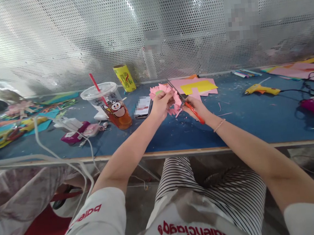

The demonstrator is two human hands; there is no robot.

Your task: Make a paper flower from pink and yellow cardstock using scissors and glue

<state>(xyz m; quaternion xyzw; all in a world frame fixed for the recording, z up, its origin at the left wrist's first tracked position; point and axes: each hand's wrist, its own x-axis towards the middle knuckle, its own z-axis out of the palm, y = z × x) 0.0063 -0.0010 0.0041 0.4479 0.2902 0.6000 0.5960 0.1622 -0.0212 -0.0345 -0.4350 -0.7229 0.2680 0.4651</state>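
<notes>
Pink paper flower point(162, 88) in the left hand point(162, 102), scissors point(191, 109) in the right hand point(197, 106)

Looking on remotely through the head camera, I am seeing a perforated metal screen point(87, 40) standing behind a blue table point(243, 122); on the table, pink sheets point(212, 90) with a yellow sheet point(199, 87) on top are lying just beyond the right hand; a clear plastic cup point(116, 109) holding an amber drink is standing to the left, with a yellow tube point(126, 78) behind it; a yellow glue gun point(262, 89) is lying well to the right; a phone point(141, 107) is resting between cup and left hand.

The flower is sitting left of the right hand's grip and slightly beyond it; the left hand is nearer, touching it and partly hiding it; the scissors' long axis is slanting from handles near and right to tips far and left, the blades lying alongside the flower's right part; whether they are touching paper I am not able to tell.

Both forearms are angling inward from the lower corners, hands almost side by side above the table; the left thumb and fingers are pinching the flower's paper; the right fingers are wrapping the red handles, a thin bracelet point(219, 125) circling that wrist; smallest of all, paper slivers point(227, 113) are lying about nearby.
</notes>
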